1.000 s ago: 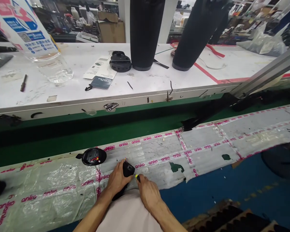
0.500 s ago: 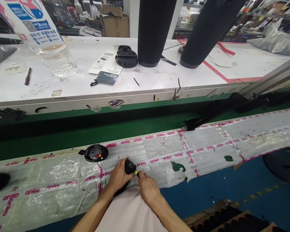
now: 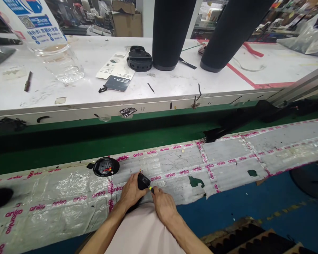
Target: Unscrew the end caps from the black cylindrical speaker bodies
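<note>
My left hand is closed around a small black plastic part with thin red and yellow wires at its top, held at the near edge of the taped bench. My right hand is pinched on a small tool with a yellow tip that touches the part's right side. A round black shell with red and yellow wiring inside lies on the bench just left of my hands.
Beyond a green conveyor belt is a white table carrying a big clear water bottle, a leaflet, a black device and two tall black cylinders. A blue floor lies to the right.
Both hands keep their grip with almost no shift. The view has tilted slightly, so the far table sits a little higher in the picture.
</note>
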A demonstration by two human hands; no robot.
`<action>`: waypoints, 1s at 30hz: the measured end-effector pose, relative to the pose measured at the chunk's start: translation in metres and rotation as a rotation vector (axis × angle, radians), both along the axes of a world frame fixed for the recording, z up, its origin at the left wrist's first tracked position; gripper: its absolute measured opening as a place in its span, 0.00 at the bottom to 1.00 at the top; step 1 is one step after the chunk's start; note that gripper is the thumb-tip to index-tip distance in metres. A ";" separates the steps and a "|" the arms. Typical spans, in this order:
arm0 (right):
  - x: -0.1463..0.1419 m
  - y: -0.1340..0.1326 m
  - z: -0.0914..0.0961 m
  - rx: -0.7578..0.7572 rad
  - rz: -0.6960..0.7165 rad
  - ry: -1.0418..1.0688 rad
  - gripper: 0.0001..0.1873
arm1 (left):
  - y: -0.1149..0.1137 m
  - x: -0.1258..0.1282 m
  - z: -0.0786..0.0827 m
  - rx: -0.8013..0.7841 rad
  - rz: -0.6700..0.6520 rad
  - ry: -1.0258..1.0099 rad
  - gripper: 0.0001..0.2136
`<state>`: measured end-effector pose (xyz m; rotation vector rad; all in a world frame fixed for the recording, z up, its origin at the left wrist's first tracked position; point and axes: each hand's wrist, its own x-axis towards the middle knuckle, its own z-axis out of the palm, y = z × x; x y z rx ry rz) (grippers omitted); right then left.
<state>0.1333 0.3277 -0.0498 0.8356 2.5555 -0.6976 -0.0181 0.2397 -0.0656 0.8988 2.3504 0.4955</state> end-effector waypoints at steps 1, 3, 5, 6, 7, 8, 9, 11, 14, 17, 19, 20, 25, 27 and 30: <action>0.000 0.000 -0.001 0.001 0.002 0.001 0.13 | 0.000 0.000 0.000 0.000 -0.001 0.003 0.34; 0.000 0.000 -0.002 0.005 0.006 0.004 0.13 | 0.000 0.000 0.000 0.003 -0.004 0.012 0.34; 0.001 0.000 -0.004 0.010 0.011 0.006 0.13 | 0.000 0.000 0.000 0.006 -0.009 0.021 0.33; 0.001 0.000 -0.004 0.013 0.013 0.008 0.13 | 0.000 0.000 0.000 0.004 -0.009 0.024 0.33; 0.001 0.000 -0.005 0.015 0.016 0.009 0.13 | 0.000 0.001 0.000 0.001 -0.009 0.025 0.33; 0.000 0.000 -0.005 0.018 0.018 0.010 0.13 | 0.000 0.001 0.000 -0.004 -0.008 0.026 0.33; 0.000 0.000 -0.005 0.021 0.020 0.010 0.14 | 0.000 0.001 0.000 -0.010 -0.007 0.026 0.34; 0.000 -0.001 -0.006 0.029 0.020 0.006 0.14 | 0.000 0.001 0.000 -0.018 -0.009 0.026 0.34; 0.001 -0.002 -0.005 0.045 0.022 -0.004 0.14 | 0.001 0.001 0.000 -0.021 -0.005 0.026 0.34; 0.001 -0.004 -0.004 0.060 0.032 -0.009 0.13 | 0.001 0.001 -0.001 -0.024 -0.008 0.027 0.34; 0.001 -0.004 -0.003 0.075 0.040 -0.015 0.13 | 0.000 0.002 0.000 -0.024 -0.015 0.030 0.33; 0.001 -0.005 -0.003 0.083 0.046 -0.020 0.13 | 0.000 0.002 0.000 -0.023 -0.016 0.031 0.33; -0.001 -0.006 -0.006 0.102 0.081 -0.046 0.13 | 0.002 0.004 0.003 -0.038 -0.023 0.016 0.35; -0.003 -0.006 -0.008 0.101 0.091 -0.064 0.13 | 0.004 0.003 0.004 -0.057 -0.025 0.009 0.36; -0.007 -0.003 -0.009 0.089 0.109 -0.099 0.13 | 0.004 0.002 0.002 -0.068 -0.021 0.003 0.37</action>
